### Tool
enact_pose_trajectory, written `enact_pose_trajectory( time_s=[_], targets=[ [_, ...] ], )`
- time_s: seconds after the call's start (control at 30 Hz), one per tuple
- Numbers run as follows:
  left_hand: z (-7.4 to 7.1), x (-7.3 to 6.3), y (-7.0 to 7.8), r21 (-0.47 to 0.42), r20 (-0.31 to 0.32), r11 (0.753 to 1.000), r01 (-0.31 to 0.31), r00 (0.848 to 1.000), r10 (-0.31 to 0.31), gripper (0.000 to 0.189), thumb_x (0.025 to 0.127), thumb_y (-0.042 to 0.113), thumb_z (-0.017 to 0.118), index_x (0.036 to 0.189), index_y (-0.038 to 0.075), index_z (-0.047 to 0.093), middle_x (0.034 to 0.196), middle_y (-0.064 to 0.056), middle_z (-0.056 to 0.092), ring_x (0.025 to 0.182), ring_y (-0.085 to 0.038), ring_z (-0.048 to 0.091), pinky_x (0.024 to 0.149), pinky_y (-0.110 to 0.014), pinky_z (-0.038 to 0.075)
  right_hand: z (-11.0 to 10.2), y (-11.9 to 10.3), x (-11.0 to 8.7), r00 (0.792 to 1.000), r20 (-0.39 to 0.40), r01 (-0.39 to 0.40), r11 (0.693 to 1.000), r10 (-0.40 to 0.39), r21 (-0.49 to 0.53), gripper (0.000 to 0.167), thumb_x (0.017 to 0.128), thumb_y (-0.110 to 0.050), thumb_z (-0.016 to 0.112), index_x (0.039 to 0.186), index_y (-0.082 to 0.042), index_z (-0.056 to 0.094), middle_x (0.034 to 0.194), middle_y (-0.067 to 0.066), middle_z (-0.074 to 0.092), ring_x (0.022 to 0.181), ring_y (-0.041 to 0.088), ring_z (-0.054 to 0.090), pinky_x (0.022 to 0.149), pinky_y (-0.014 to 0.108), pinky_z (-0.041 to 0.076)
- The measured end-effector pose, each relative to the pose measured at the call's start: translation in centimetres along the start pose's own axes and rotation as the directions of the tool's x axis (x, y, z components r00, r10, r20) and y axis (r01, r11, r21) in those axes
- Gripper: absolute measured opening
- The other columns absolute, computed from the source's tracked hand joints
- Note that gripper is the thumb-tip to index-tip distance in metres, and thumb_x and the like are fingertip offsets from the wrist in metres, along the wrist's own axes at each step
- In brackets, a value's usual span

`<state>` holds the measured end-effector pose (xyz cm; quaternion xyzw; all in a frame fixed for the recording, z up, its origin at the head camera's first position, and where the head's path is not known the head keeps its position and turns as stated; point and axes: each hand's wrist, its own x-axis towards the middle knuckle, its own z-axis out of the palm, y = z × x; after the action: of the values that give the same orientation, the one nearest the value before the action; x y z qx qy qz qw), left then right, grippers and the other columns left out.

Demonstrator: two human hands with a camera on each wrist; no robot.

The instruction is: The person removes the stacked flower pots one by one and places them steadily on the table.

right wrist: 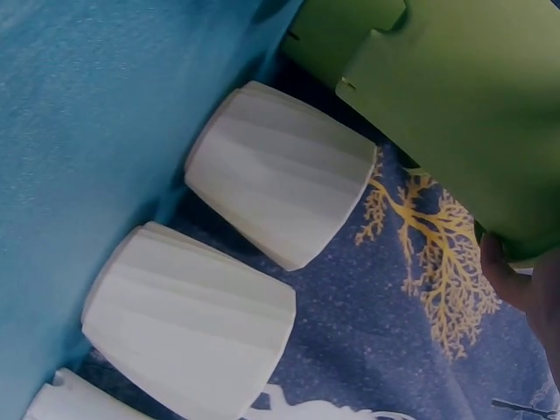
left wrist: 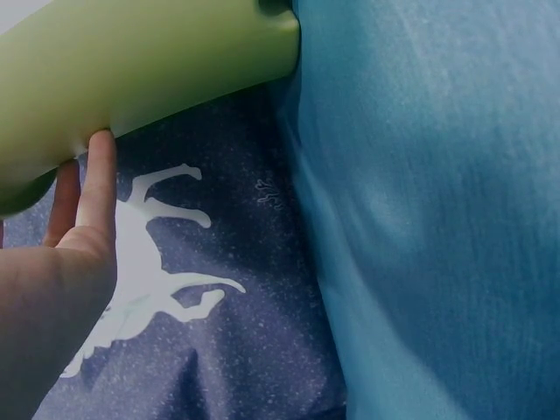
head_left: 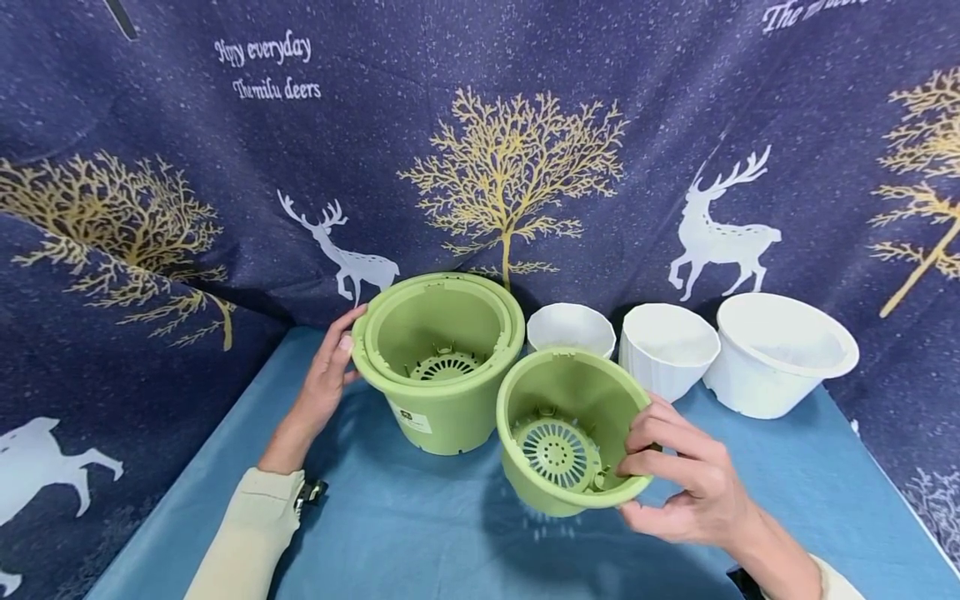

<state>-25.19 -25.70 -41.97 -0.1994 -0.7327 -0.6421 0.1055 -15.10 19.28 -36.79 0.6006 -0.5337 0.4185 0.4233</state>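
A large green flowerpot [head_left: 457, 417] with a small white label stands on the table, and another green pot [head_left: 427, 329] is nested inside it. My left hand [head_left: 322, 375] rests against its left side near the rim; in the left wrist view the fingers [left wrist: 99, 188] reach out nearly straight to the wall. To the right, my right hand [head_left: 690, 483] grips the rim of a smaller green flowerpot [head_left: 581, 392], fingers over the edge and thumb outside. That pot is held tilted toward me, its slotted base showing. In the right wrist view its wall [right wrist: 472, 114] fills the upper right.
Behind the held pot stands a small white faceted pot [head_left: 570, 321]. A second white faceted pot [head_left: 663, 375] and a wider white pot [head_left: 757, 383] continue the row rightward. A blue cloth [head_left: 390, 525] covers the table, and a dark printed curtain [head_left: 465, 50] hangs behind.
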Motion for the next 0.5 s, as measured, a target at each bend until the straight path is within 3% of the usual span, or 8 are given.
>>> enact_pose_trajectory(
  time_s=[0.33, 0.5],
  targets=[
    [0.0, -0.1, 0.0, 0.000, 0.000, 1.000, 0.005, 1.000, -0.005, 0.051, 0.117, 0.032, 0.032, 0.167, 0.021, 0.035, 0.163, -0.006, 0.038, 0.130, -0.016, 0.055, 0.088, -0.030, 0.058, 0.0, 0.4, -1.0, 0.999, 0.048, -0.018, 1.000, 0.017, 0.015, 0.005, 0.077, -0.003, 0.073, 0.072, -0.002, 0.071, 0.075, 0.009, 0.059, 0.072, 0.025, 0.052, 0.076, 0.039, 0.041],
    [0.0, -0.1, 0.1, 0.003, 0.003, 1.000, 0.007, 1.000, -0.007, 0.051, 0.117, 0.031, 0.031, 0.167, 0.022, 0.034, 0.166, -0.006, 0.035, 0.132, -0.016, 0.053, 0.089, -0.030, 0.058, 0.1, 0.5, -1.6, 0.997, 0.066, -0.034, 0.999, 0.034, 0.002, 0.002, 0.073, -0.002, 0.072, 0.072, -0.003, 0.071, 0.075, 0.009, 0.059, 0.073, 0.025, 0.053, 0.088, 0.041, 0.042]
  ],
)
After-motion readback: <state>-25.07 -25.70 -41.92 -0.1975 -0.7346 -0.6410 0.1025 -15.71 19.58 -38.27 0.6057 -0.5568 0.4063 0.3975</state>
